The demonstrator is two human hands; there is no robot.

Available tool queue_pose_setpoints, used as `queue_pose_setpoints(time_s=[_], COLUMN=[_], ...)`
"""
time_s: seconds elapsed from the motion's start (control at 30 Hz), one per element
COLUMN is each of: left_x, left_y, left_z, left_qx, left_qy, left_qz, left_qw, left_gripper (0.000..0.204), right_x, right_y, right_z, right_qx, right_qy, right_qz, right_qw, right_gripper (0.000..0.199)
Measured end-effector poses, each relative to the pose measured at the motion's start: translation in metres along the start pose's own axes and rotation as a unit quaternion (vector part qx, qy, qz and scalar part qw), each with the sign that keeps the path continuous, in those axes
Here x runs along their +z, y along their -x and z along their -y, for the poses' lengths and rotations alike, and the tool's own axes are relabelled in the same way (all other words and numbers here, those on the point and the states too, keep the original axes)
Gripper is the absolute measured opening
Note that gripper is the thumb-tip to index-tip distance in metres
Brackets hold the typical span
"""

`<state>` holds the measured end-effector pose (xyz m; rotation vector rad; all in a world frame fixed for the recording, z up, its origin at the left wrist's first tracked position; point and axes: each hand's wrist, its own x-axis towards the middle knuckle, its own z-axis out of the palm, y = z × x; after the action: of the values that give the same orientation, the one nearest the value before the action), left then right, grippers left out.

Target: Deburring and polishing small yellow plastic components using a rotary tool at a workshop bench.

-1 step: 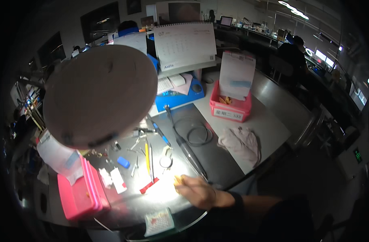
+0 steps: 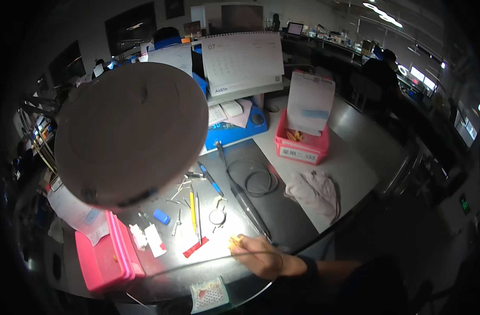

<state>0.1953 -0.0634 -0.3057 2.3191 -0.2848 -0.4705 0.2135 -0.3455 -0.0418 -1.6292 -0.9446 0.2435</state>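
My right hand (image 2: 263, 258) reaches in from the lower right with its fingers pinched on a small yellow piece (image 2: 234, 242), held over the brightly lit front of the bench. The fingers cover most of the piece, and its exact kind does not show. Beyond the hand lies a black pen-shaped handpiece (image 2: 248, 210) with a coiled cable. A small round-dialled gauge (image 2: 217, 216), a yellow pencil-like stick (image 2: 192, 205) and a red strip (image 2: 196, 248) lie left of the fingers. My left hand is out of sight.
A big round lamp head (image 2: 132, 131) hangs over the left side. One pink box (image 2: 95, 265) stands front left, another (image 2: 301, 152) back right with yellow pieces inside. A honeycomb-patterned tray (image 2: 209, 295) sits at the front edge. A crumpled cloth (image 2: 313, 194) lies right.
The whole view has shifted slightly, so the bench things appear a little lower. My right hand keeps its pinch on the yellow piece.
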Motion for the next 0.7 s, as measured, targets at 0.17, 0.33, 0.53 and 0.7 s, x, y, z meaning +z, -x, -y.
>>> queue_pose_setpoints(time_s=[0.17,0.33,0.53,0.7], left_x=[-0.009,0.015,0.07,0.1], left_y=[-0.008,0.032,0.12,0.192], left_z=[-0.01,-0.018,-0.063,-0.103], left_qx=[0.008,0.007,-0.014,-0.061], left_qy=[0.008,-0.001,0.002,0.0], left_qz=[0.01,-0.012,-0.047,-0.095], left_qw=[1.0,1.0,0.999,0.994], left_gripper=[0.022,0.022,0.022,0.023], right_x=[0.003,-0.009,0.009,0.017], right_y=[0.009,-0.001,-0.001,-0.008], right_z=[-0.008,-0.01,-0.003,-0.012], right_qx=[-0.116,-0.123,0.073,0.065], right_qy=[0.142,0.146,0.026,-0.02], right_qz=[-0.038,-0.005,-0.028,0.006], right_qw=[0.982,0.982,0.997,0.998], right_gripper=[0.014,0.017,0.032,0.033])
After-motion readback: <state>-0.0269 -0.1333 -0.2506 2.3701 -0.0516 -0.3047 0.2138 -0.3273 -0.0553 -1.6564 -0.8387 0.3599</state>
